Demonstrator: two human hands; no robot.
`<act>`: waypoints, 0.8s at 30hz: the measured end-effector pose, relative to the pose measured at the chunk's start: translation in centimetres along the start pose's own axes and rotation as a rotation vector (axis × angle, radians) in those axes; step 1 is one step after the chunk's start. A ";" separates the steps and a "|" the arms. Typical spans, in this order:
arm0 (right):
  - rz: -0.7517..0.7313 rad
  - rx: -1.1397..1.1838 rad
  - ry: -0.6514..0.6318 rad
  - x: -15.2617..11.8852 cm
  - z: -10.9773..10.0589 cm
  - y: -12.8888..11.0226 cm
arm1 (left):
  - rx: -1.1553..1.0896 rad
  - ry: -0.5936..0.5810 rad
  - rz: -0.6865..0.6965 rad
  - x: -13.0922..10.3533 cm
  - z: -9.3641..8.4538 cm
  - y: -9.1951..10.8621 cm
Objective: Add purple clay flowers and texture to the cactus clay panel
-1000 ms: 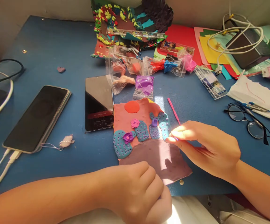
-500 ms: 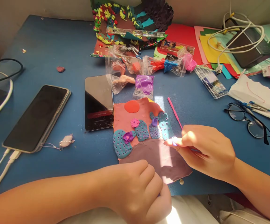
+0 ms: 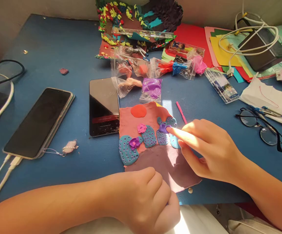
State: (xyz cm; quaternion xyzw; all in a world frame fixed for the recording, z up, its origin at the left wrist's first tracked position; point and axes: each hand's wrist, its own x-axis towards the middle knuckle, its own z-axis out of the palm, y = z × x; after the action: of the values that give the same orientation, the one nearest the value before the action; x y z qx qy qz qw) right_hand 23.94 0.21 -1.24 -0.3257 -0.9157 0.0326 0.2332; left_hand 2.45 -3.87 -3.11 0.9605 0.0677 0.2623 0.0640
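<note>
A clay picture lies on the blue table, with blue-green dotted cactus shapes, a red disc and pink and purple flowers. My right hand reaches in from the right, its index fingertip on a purple clay piece on one cactus; its thumb is apart from that finger. My left hand is curled into a fist at the picture's lower edge, and anything inside it is hidden. Beyond my right fingers lies a pink stick tool.
Two phones lie left of the picture. Clay bags and a colourful clay piece are behind it. Glasses, a clear case, coloured sheets and a white cable are at the right.
My right hand has moved up and left from the picture's right side to the cactus. Its pinch has opened, and more purple clay shows on that cactus. My left hand is nearly unmoved.
</note>
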 end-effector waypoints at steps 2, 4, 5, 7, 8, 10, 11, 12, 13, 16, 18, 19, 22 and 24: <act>-0.056 -0.142 -0.040 0.0 0.1 -0.1 | -0.011 -0.003 -0.001 0.0 0.0 0.0; -0.077 -0.229 -0.084 -0.1 0.3 -0.2 | -0.021 -0.006 -0.007 0.1 0.0 -0.1; -0.078 -0.255 -0.094 -0.1 0.4 -0.2 | -0.024 -0.007 -0.008 0.1 0.0 -0.1; -0.084 -0.288 -0.106 -0.1 0.5 -0.3 | -0.026 -0.011 -0.011 0.1 -0.1 -0.1; -0.085 -0.295 -0.104 -0.2 0.6 -0.3 | -0.027 -0.011 -0.011 0.1 -0.1 -0.1; -0.084 -0.308 -0.102 -0.2 0.6 -0.4 | -0.029 -0.015 -0.015 0.1 -0.1 -0.1; -0.083 -0.319 -0.103 -0.2 0.7 -0.4 | -0.031 -0.017 -0.018 0.1 -0.1 -0.1; -0.083 -0.331 -0.106 -0.2 0.7 -0.4 | -0.034 -0.018 -0.022 0.1 -0.1 0.0; -0.083 -0.342 -0.109 -0.2 0.8 -0.4 | -0.035 -0.016 -0.024 0.1 -0.1 0.0; -0.084 -0.357 -0.122 -0.1 1.0 -0.4 | -0.045 -0.001 -0.022 0.2 -0.1 0.0; -0.080 -0.354 -0.116 -0.2 1.1 -0.3 | -0.053 -0.002 -0.025 0.2 -0.2 -0.1; -0.077 -0.350 -0.105 -0.2 1.1 -0.3 | -0.056 -0.006 -0.025 0.2 -0.2 -0.1; -0.068 -0.322 -0.065 -0.2 1.1 -0.3 | -0.071 -0.002 -0.037 0.5 -0.1 -0.2; -0.069 -0.276 -0.018 -0.3 0.8 -0.4 | -0.119 0.020 -0.092 0.6 -0.1 -0.1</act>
State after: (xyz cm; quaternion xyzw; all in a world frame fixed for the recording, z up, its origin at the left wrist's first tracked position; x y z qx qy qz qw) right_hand 23.57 -0.22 -2.04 -0.3226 -0.9242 -0.0986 0.1790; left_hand 2.93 -3.67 -2.77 0.9483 0.0965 0.2721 0.1321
